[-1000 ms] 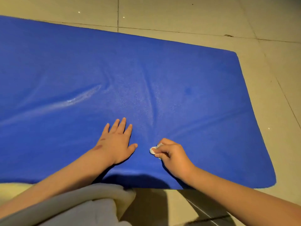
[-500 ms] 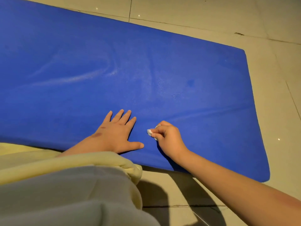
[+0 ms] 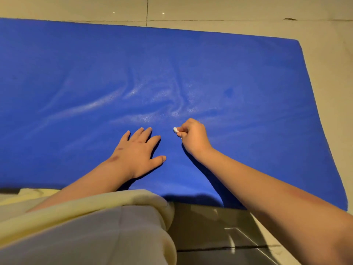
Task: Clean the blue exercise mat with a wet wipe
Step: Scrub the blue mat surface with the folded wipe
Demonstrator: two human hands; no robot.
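The blue exercise mat lies flat on the tiled floor and fills most of the view, with shiny damp streaks across its middle. My left hand rests flat on the mat near its front edge, fingers spread. Just to its right, my right hand is curled around a small white wet wipe, of which only a bit pokes out past my fingers. That hand holds the wipe against the mat surface.
Beige floor tiles surround the mat at the back and right. My pale yellow and grey clothing covers the lower left. A dark shadowed floor patch lies in front of the mat's near edge.
My right hand with the wipe has slid farther up the mat, away from me. My left hand stays flat on the mat. The view has shifted and more damp streaks show.
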